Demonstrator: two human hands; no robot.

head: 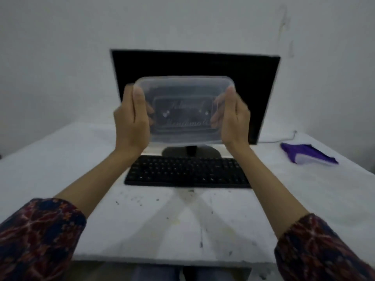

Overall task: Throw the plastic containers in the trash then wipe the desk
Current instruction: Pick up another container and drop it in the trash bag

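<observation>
At frame centre, left hand [132,120] and right hand [231,118] clamp a clear plastic container [182,110] by its short ends, fingers [140,100] curled over the rim; likely light, flexible, slippery.

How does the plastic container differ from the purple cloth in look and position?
The container is clear and rigid; the cloth is purple and limp. The container is held up in front of the monitor between the left hand and right hand; the cloth lies untouched on the desk, at the right.
</observation>
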